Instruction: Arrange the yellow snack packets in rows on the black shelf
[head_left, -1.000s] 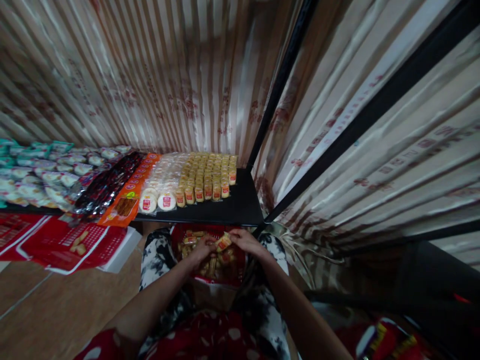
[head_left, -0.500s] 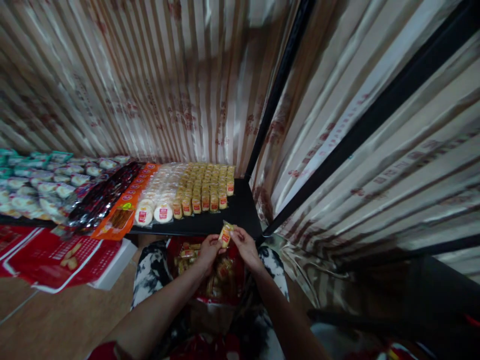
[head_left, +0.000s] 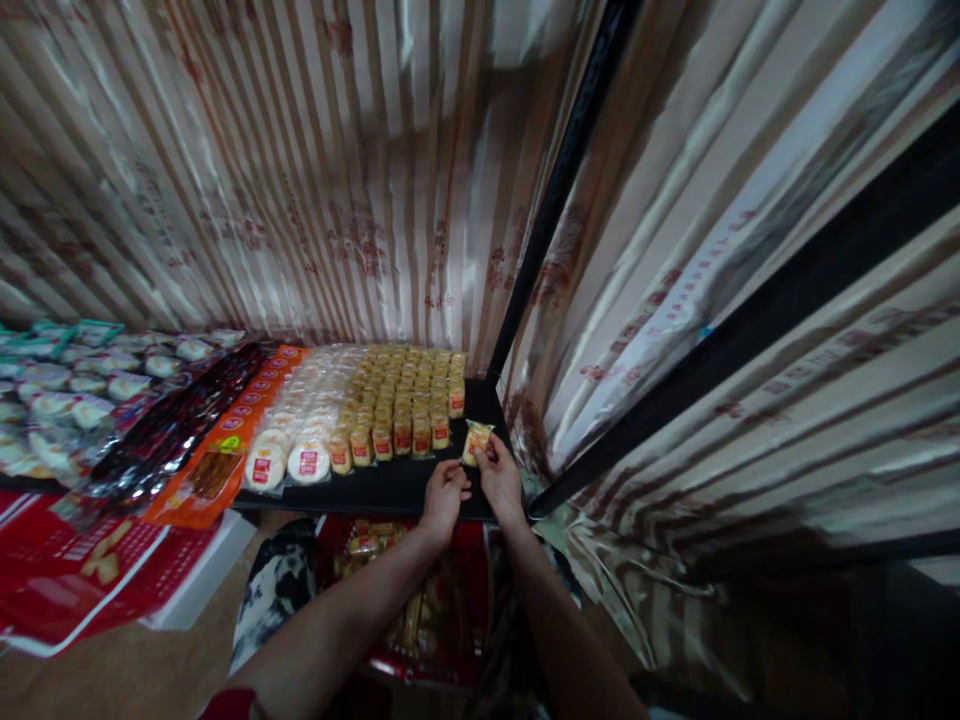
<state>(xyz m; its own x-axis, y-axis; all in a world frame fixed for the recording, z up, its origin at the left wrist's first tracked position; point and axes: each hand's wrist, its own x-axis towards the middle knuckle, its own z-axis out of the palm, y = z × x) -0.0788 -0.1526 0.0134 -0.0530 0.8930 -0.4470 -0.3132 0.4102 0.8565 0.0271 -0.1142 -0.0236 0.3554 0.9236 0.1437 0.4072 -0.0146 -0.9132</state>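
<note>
My right hand (head_left: 500, 482) pinches a small wrapped yellow snack (head_left: 476, 443) with an orange-red label, holding it upright over the right end of the black shelf (head_left: 420, 488). Just left of it and lower, my left hand (head_left: 445, 497) has its fingers curled together with nothing visible in them. Beyond both hands stand rows of matching yellow snacks (head_left: 401, 432), packed side by side on the shelf. On my lap, between the knees, a red bag (head_left: 480, 590) lies open with more wrapped snacks (head_left: 424, 615) inside, partly hidden by my left forearm.
Left of the rows are round white wrapped snacks (head_left: 308, 460), an orange packet (head_left: 202, 480), dark shiny packets (head_left: 180, 430) and white packets (head_left: 56, 405). A red package (head_left: 90, 570) sits low at left. Black poles (head_left: 544, 240) and a striped curtain (head_left: 337, 180) border the shelf.
Both hands have moved forward from over the bag to the shelf. My left hand has let go of the snack, which my right hand now holds alone. The view has shifted slightly.
</note>
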